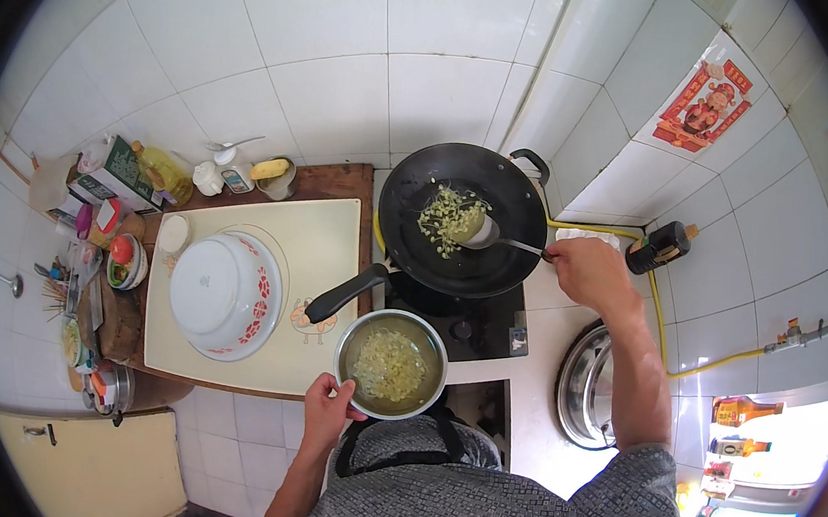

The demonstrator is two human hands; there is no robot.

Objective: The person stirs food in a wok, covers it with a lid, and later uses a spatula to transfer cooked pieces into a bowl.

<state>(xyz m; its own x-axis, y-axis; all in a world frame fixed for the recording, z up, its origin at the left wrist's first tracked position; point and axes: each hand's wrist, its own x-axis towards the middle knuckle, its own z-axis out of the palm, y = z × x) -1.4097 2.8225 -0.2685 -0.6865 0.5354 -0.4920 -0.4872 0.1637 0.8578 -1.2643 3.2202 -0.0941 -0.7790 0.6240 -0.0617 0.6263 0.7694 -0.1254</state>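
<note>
My left hand (329, 405) grips the rim of a steel bowl (442, 366), which holds bean sprouts (391, 362) in liquid. The bowl is held close to my body, in front of the hob. In my right hand (591, 272) is the handle of a metal ladle (506, 242). Its head rests in a black wok (413, 273) on the hob, at the right side of a heap of bean sprouts (450, 217). Some sprouts and pale liquid seem to lie in the ladle. The wok's long black handle (345, 295) points left towards me.
A white enamel basin (210, 293) lies upside down on a cream board (320, 244) to the left. Behind it stand an oil bottle (165, 173) and jars. On the right are a dark sauce bottle (659, 247), a yellow gas hose (661, 322) and a steel pot lid (593, 389).
</note>
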